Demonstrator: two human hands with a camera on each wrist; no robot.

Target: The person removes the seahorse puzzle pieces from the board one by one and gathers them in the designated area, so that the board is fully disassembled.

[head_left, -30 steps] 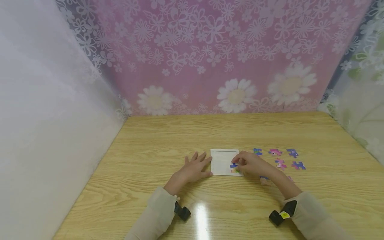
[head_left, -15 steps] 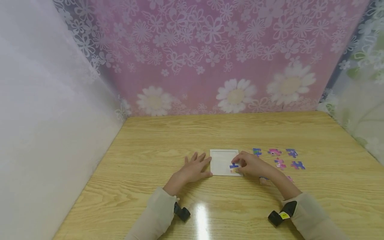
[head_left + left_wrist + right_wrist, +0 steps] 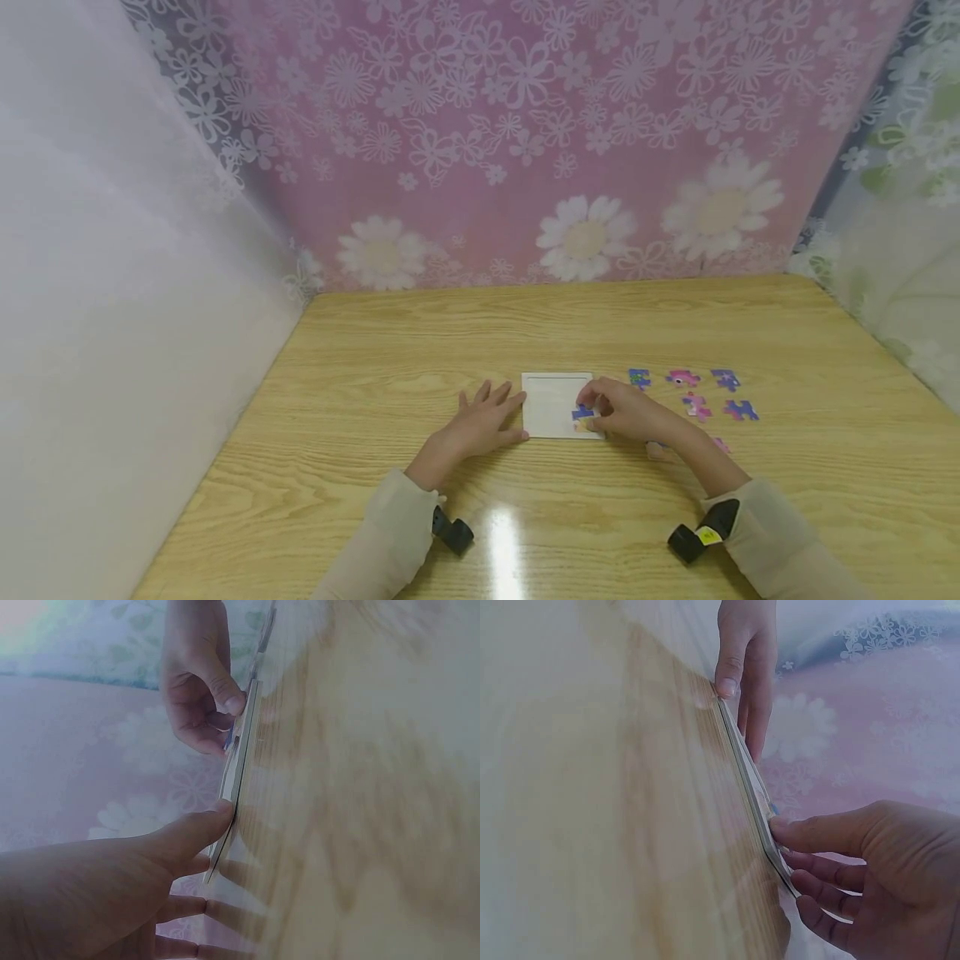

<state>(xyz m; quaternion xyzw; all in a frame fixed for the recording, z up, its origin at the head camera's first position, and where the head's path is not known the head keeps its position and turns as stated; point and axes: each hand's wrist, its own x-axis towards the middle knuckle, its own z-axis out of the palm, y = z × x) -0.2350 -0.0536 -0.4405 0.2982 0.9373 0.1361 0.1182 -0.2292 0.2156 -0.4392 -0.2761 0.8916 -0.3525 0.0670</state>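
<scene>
A white puzzle tray point(image 3: 546, 408) lies on the table between the two hands. Fingers spread, the left hand point(image 3: 480, 425) rests on the table, its thumb and a fingertip touching the tray's left edge. At the tray's lower right corner the right hand point(image 3: 630, 410) pinches a blue and yellow jigsaw piece point(image 3: 581, 414) between thumb and index finger, low against the tray's surface. Part of the piece is hidden by those fingers. The left wrist view shows the tray edge-on, with the thumb of the left hand point(image 3: 112, 877) at its near end.
Several loose jigsaw pieces lie right of the tray, among them a pink one with an eye point(image 3: 682, 378) and a blue-purple one point(image 3: 741, 410). Others sit partly behind the right forearm. A flowered pink curtain point(image 3: 480, 167) hangs behind the wooden table point(image 3: 420, 333).
Both hands stay nearly in place. The right fingers shift the jigsaw piece very slightly at the tray's corner. The whole head view has drifted a little to the left.
</scene>
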